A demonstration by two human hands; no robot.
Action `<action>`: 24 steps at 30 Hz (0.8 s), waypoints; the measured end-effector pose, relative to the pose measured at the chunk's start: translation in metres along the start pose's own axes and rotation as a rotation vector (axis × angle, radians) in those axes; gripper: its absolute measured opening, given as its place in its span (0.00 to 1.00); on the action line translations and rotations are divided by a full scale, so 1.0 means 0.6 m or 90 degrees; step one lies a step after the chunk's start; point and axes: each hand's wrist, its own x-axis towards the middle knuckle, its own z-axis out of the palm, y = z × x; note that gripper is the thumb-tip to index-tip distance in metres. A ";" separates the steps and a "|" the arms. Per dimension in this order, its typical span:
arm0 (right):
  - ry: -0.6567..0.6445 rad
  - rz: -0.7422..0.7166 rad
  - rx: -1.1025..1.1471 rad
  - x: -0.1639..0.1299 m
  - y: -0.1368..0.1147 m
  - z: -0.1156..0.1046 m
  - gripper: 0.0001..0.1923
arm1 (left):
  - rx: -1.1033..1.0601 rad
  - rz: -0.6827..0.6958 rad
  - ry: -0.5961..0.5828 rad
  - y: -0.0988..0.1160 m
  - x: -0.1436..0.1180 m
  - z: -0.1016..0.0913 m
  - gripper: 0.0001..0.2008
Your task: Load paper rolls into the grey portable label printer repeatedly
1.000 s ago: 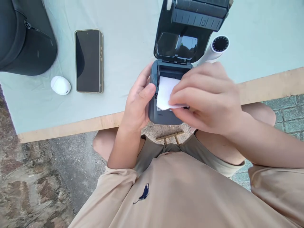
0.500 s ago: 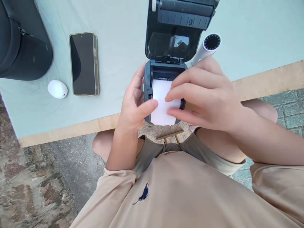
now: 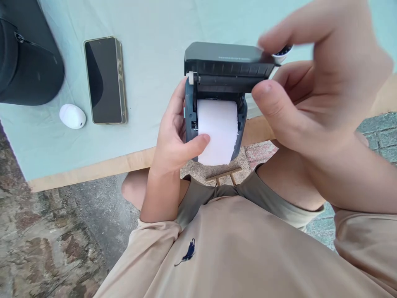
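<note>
Seemingly, right hand [image 3: 310,78] hides printer [image 3: 217,82] lid's far corner.

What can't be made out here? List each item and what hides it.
All in the head view:
- White tube: mostly hidden behind the right hand.
- Right hand fingertips: blurred, so their contact with the printer lid is unclear.
- Lettering on the lid: too small to read.
- Black bag: cut off by the left edge.
- Printer left side: covered by the left hand.

Your table [image 3: 149,136], pale green cloth over a wooden edge, carries at upper left: smartphone [image 3: 104,80], white earbud case [image 3: 72,116], black bag [image 3: 26,58].
</note>
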 end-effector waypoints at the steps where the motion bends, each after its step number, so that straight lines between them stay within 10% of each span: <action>1: 0.021 -0.028 -0.015 0.003 -0.004 -0.002 0.18 | -0.003 -0.015 0.008 -0.003 -0.002 0.000 0.60; 7: -0.057 -0.166 -0.019 0.009 0.009 -0.005 0.13 | -0.044 -0.029 0.044 -0.002 -0.005 0.011 0.60; 11: -0.107 -0.211 -0.035 0.007 0.021 -0.002 0.12 | -0.033 -0.118 0.066 0.092 0.005 0.044 0.45; 16: -0.092 -0.086 -0.019 0.005 0.006 -0.003 0.22 | -0.119 -0.262 0.113 0.188 0.019 0.084 0.36; 24: -0.231 0.068 0.101 0.001 -0.004 0.006 0.33 | -0.136 -0.282 0.186 0.178 0.023 0.094 0.32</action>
